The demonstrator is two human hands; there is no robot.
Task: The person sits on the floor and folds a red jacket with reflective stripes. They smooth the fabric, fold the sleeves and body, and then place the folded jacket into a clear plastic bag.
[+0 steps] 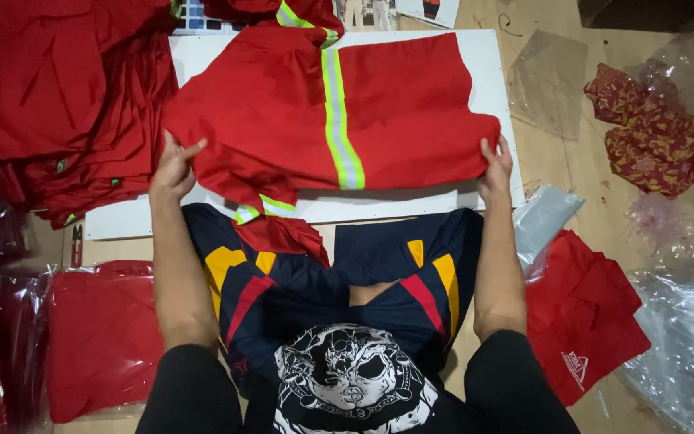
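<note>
- To my left a heap of red garments (50, 96) with the same yellow-green trim spills over the edge of the white board (487, 72); nearer me on that side lie bagged red garments (102, 341) in clear plastic.
- To my right sit a folded red cloth (584, 313), loose clear bags (684, 337) and a crumpled red patterned fabric (652, 133) on the wooden floor (556, 153).
- A small pair of snips (76, 245), I think, lies by the board's near left corner.
- Nothing stands between me and the red garment (395, 112); it lies folded on the white board, its long axis running left to right, the reflective stripe (339, 120) crossing it front to back.
- One end of the garment hangs off the board's near edge over my knees.
- My left hand (174, 169) pinches the garment's left edge, thumb on top.
- My right hand (496, 169) grips its right near corner, fingers curled under the fold.
</note>
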